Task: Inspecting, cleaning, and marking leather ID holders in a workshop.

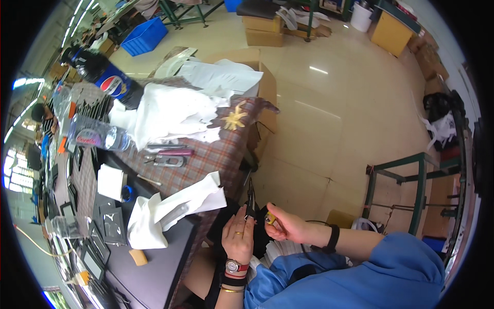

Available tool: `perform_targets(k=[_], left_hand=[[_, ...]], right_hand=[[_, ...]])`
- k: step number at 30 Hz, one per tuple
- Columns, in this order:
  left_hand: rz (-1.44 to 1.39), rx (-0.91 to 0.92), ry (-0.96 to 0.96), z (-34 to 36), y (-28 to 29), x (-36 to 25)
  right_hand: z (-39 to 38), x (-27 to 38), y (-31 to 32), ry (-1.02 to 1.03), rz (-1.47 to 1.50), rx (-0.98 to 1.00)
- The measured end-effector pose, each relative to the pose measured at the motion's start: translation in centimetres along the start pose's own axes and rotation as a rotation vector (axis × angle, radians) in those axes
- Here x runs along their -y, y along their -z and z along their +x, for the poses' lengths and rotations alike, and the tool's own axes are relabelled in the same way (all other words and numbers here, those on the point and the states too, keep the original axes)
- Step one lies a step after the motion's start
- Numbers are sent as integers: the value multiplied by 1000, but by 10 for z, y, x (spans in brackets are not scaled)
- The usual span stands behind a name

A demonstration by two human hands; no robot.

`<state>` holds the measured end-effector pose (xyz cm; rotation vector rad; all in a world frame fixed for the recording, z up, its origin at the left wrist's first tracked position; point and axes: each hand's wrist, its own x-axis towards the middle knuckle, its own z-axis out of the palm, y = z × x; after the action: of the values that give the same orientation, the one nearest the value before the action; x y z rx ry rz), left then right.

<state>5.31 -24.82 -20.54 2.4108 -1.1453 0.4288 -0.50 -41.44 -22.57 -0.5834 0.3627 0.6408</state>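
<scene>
My left hand (238, 237), with a ring and a red-strapped watch, is closed on a thin black flat piece (250, 201) that points away from me over my lap. Just to its right, my right hand (289, 225) is curled around a small yellow object (270, 218); its kind is mostly hidden by the fingers. The two hands are close together, beyond the table's right edge. On the table beside them lie a crumpled white cloth (146, 221), a black frame (112, 225) and a small tan block (138, 257).
The checked tablecloth (208, 164) holds a dark soda bottle (110, 77), a clear bottle (100, 136), a grey cutter (170, 161), a white cloth heap (172, 110) and a yellow peel-like thing (235, 117). A cardboard box (267, 77) stands behind; a green metal stand (422, 177) is at right.
</scene>
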Motion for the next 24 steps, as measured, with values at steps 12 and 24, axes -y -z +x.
perform_targets(k=[12, 24], left_hand=[[8, 62, 39, -2, -8, 3], [20, 78, 48, -6, -5, 5]], right_hand=[[22, 2, -2, -102, 59, -91], [23, -1, -11, -96, 105, -72]])
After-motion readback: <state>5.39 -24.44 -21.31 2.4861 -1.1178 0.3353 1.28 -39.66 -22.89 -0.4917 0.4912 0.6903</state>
